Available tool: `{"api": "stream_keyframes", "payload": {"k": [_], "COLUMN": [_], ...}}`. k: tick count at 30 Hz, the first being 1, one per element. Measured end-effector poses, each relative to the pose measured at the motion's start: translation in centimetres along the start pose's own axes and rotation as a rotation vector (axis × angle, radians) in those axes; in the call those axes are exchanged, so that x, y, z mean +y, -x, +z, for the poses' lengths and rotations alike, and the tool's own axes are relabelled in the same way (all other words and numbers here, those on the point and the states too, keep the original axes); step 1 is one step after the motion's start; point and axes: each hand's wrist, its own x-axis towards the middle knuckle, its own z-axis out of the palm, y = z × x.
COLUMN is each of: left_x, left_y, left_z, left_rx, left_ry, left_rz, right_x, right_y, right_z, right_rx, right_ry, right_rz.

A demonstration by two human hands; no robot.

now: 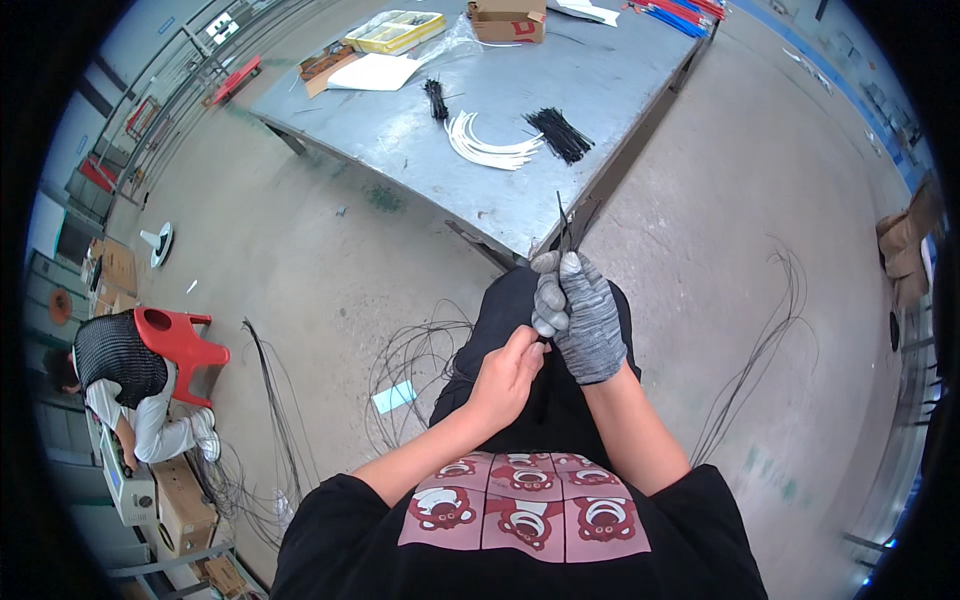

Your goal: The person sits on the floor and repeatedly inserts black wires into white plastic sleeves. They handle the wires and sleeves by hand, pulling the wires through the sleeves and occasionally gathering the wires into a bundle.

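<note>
My right hand point(580, 315), in a grey knit glove, is clenched around a thin bundle of black cable ties point(567, 225) that stick up out of the fist. My bare left hand point(512, 372) is just below and left of it, its fingertips pinched at the bottom of the same bundle where it leaves the glove. Both hands are held above my lap, close to the near corner of a grey metal table point(500, 190).
On the table lie two black tie bundles point(560, 133), white curved strips point(488, 148), a yellow tray point(395, 30) and a cardboard box point(507, 20). Loose black wires point(415, 360) trail over the concrete floor. Another person point(125, 385) crouches by a red stool point(180, 340) at left.
</note>
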Motion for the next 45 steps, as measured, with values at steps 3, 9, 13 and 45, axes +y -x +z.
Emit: {"api": "stream_keyframes", "payload": {"k": [3,9,13,45], "left_x": [-1.1,5.6,7.3,6.7], "left_y": [-0.1,-9.2,-11.6,-11.4], "left_z": [-2.1,-9.5,-9.1,-9.7], "left_rx": [-0.072,0.082,-0.343,-0.309], "left_ry": [-0.154,-0.145,-0.144,0.313], "left_rz": [0.167,0.546,0.565,0.361], "right_x": [0.3,0.6,0.9,-0.5], "right_y": [0.4,1.0,1.0,0.4], "right_z": [0.9,2.4,2.6,2.1], "right_rx": [0.064,-0.002,0.028,-0.037], "right_ry": [0.135,0.353,0.404,0.437], "right_rz": [0.056,0.24,0.211,0.286]}}
